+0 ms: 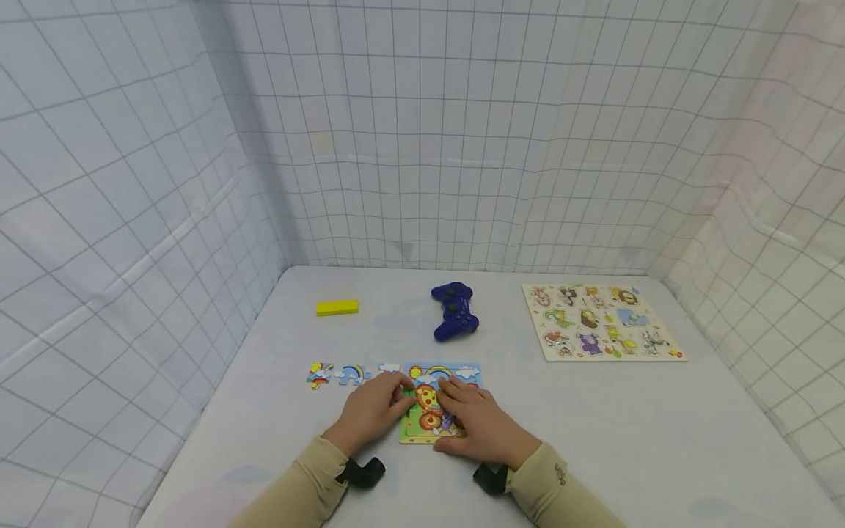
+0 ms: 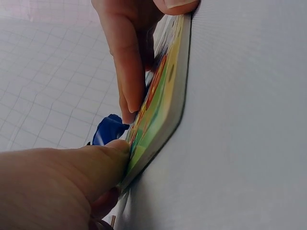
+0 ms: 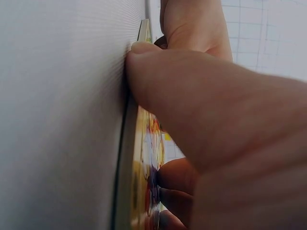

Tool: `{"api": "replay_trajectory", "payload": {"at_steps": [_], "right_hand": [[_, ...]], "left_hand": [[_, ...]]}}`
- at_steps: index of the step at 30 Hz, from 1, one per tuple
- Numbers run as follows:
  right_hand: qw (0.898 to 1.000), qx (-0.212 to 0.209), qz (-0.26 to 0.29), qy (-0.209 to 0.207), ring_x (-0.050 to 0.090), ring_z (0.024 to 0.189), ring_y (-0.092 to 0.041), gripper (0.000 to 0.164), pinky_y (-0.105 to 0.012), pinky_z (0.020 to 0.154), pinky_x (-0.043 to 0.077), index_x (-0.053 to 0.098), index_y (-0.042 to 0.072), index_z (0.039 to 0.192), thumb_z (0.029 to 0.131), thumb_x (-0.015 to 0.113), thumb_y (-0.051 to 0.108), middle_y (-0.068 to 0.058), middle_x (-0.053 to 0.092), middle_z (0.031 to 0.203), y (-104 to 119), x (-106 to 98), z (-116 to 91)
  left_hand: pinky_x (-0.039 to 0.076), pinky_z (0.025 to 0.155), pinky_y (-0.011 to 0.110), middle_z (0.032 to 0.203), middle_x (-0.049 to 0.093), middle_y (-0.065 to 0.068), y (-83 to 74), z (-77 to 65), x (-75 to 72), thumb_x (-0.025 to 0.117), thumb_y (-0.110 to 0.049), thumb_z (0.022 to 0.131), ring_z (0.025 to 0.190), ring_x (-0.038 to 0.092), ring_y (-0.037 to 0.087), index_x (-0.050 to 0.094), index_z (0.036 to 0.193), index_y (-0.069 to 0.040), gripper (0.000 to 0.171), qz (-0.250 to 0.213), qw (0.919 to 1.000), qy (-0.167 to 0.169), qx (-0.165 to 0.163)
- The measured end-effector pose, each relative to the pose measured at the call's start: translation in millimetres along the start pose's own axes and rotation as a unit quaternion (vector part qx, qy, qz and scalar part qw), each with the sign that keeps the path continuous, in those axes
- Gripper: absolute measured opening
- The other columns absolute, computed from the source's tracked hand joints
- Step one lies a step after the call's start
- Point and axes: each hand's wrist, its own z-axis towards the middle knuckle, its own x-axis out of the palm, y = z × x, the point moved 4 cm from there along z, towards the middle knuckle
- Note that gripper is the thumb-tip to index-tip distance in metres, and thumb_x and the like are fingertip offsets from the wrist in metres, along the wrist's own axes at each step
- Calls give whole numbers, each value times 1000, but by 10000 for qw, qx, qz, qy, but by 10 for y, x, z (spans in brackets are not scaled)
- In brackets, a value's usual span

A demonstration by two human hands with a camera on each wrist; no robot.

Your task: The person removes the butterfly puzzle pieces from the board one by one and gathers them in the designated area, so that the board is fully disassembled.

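A colourful jigsaw puzzle board (image 1: 414, 425) with a sun, a rainbow and cartoon figures lies flat on the table. At its left edge my left hand (image 1: 374, 405) pinches the board, thumb on the picture (image 2: 108, 165) and the other fingers curled at the side. My right hand (image 1: 485, 425) lies across the board's right part, its fingertips pressing the picture. Its thumb (image 3: 158, 72) rests against the board's near edge. Part of the picture is hidden under the right hand. Just left of the board are loose puzzle pieces (image 1: 353, 375), one partly behind my left hand.
Behind the board lies a blue game controller (image 1: 455, 312). A yellow block (image 1: 337, 308) is at the back left of the white table (image 1: 594, 440). An animal puzzle board (image 1: 597, 323) lies at the back right. Grid-patterned cloth walls (image 1: 462, 147) enclose the back and sides.
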Motion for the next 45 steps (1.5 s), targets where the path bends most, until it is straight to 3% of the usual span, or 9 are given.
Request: {"api": "replay_trajectory", "payload": {"at_steps": [11, 20, 34, 45], "right_hand": [[10000, 38, -9, 43, 22, 158, -28, 87, -58, 115, 34, 41, 12, 158, 93, 64, 65, -6, 28, 169, -36, 37, 21], [9998, 94, 137, 73, 24, 157, -30, 91, -57, 118, 33, 38, 4, 158, 93, 67, 60, -12, 28, 169, -41, 9, 6], [9998, 46, 153, 84, 23, 157, -30, 86, -58, 118, 33, 37, 3, 158, 96, 65, 55, -13, 27, 169, -44, 4, -17], [9998, 49, 153, 78, 24, 157, -30, 87, -56, 118, 33, 38, 3, 158, 95, 66, 56, -13, 27, 169, -47, -1, -15]], "left_hand": [[39, 61, 23, 84, 52, -14, 7, 10, 8, 75, -36, 95, 69, 46, 3, 69, 110, -22, 21, -166, 9997, -21, -159], [39, 61, 24, 85, 54, -12, 12, -15, -17, 78, -41, 92, 69, 46, 4, 68, 111, -22, 28, -258, 9993, 152, -242], [40, 61, 24, 88, 52, -12, -10, -1, 3, 75, -37, 94, 70, 46, 4, 65, 108, -24, 21, -246, 9995, 131, -170], [40, 62, 26, 89, 52, -10, -3, -1, -12, 77, -42, 92, 72, 46, 6, 66, 115, -21, 33, -137, 9993, 320, -159]]}}
